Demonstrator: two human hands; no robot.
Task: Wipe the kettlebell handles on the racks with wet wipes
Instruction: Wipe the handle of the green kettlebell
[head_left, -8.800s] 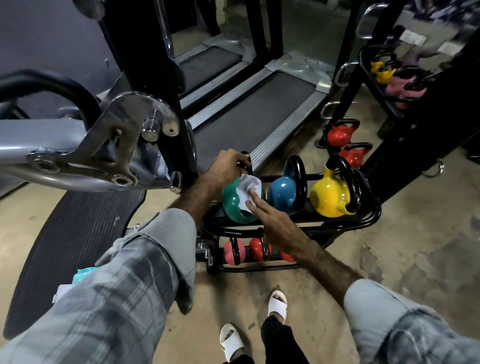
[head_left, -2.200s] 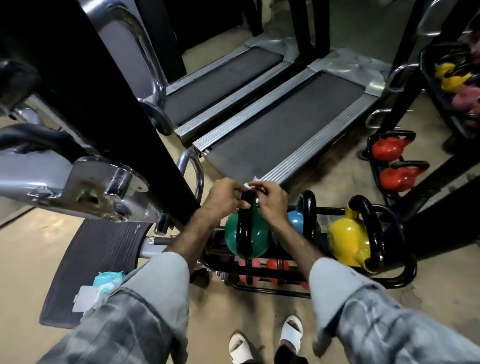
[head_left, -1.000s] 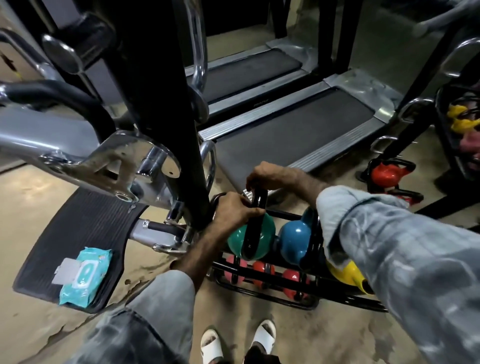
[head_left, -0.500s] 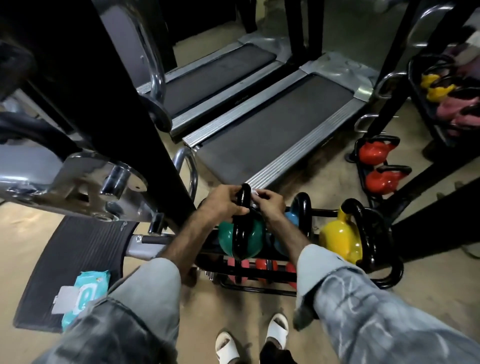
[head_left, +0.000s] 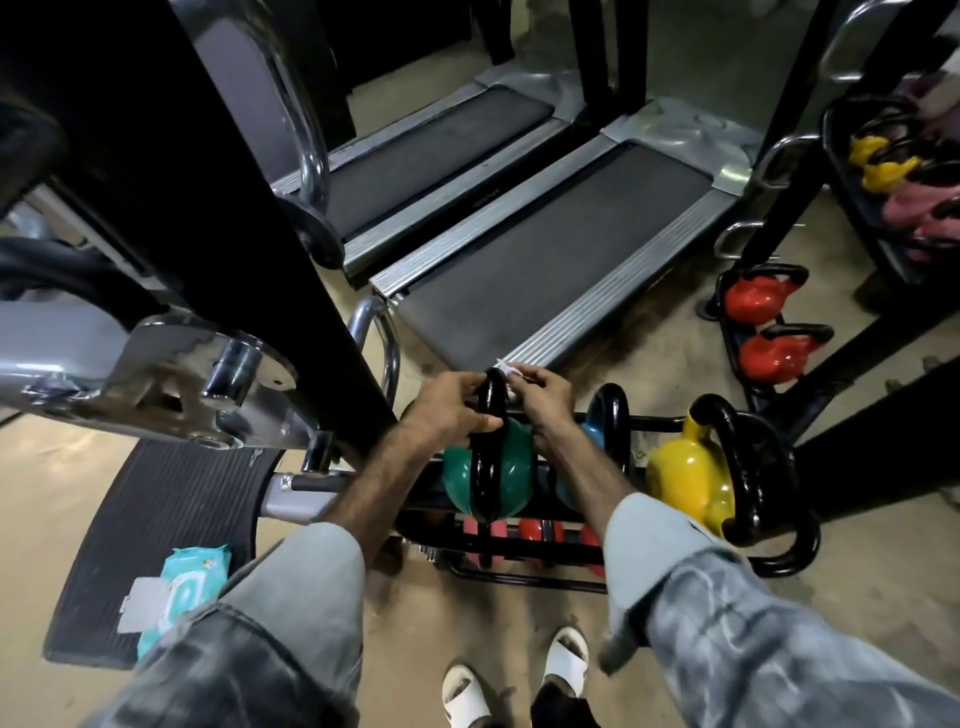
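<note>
A green kettlebell (head_left: 511, 475) with a black handle (head_left: 491, 415) sits on a low black rack (head_left: 779, 551). My left hand (head_left: 449, 408) grips the left side of that handle near its top. My right hand (head_left: 543, 397) pinches a white wet wipe (head_left: 506, 370) against the handle's top right side. A blue kettlebell (head_left: 592, 441) stands right of the green one, partly hidden by my right forearm. Further right stands a yellow kettlebell (head_left: 685, 480). Small red and pink weights (head_left: 530, 530) lie on the rack's lower tier.
A teal pack of wet wipes (head_left: 184, 582) lies on a black ribbed footplate (head_left: 156, 519) at the left. A black and chrome machine frame (head_left: 218, 249) looms left. Two treadmills (head_left: 545, 249) lie beyond. Two red kettlebells (head_left: 763, 327) and another rack (head_left: 893, 171) stand at the right.
Over the last half second both hands stay on the green kettlebell's handle; the wipe has slid slightly up to the handle's top. A second ago my right arm reached across from the right.
</note>
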